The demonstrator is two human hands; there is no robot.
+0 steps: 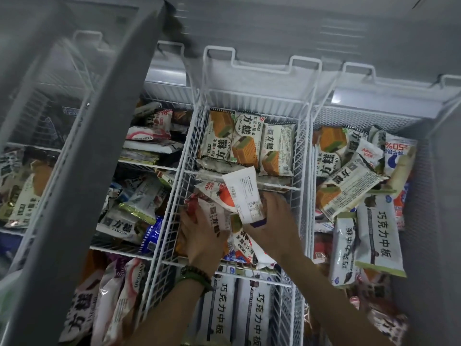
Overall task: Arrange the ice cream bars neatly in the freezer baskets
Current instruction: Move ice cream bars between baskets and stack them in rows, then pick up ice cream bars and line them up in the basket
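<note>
Frosted freezer [274, 26], middle basket [257, 81]: mid-sort, your right hand [272, 221] grips a white bar [243, 193], left hand [200, 236] clutches a printed bar [215, 216]; next, probably lay both flat, aligned

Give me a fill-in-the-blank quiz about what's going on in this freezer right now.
The right hand holds a white packet whose printed ____ shows.
The beaded bracelet sits on the ____ wrist.
The freezer baskets are made of white ____.
Answers: barcode, left, wire.
</note>
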